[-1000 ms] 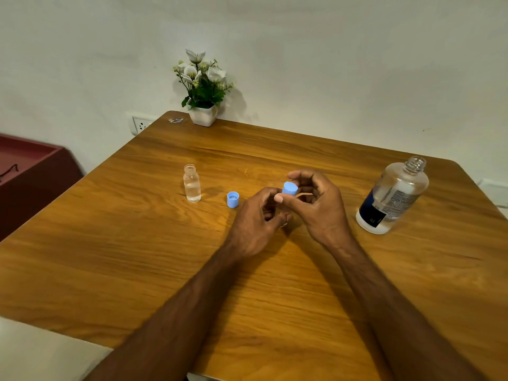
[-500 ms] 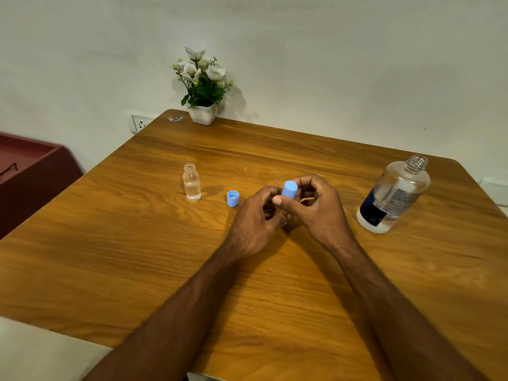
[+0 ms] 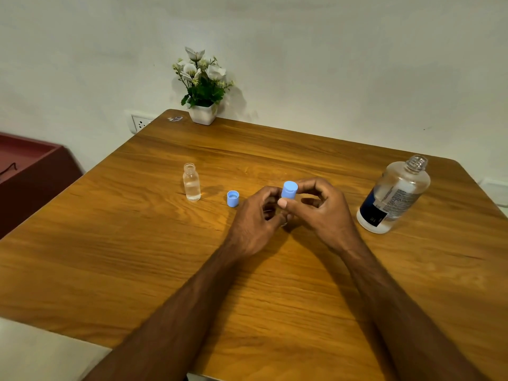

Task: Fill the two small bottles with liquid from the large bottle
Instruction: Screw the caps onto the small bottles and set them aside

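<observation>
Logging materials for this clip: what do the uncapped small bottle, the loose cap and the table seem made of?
Small bottle: clear, glossy glass or hard plastic; see-through, unclear which. Loose cap: matte blue plastic, likely. Table: wood or wood-look laminate, satin sheen, visible grain.

One small clear bottle [image 3: 191, 182] stands uncapped at centre left, two blue caps [image 3: 232, 198] [image 3: 289, 190] mid-frame, one large uncapped bottle [image 3: 393, 196] right, one potted flower plant [image 3: 202, 88] top, two hands [image 3: 254, 222] [image 3: 324, 213].
</observation>
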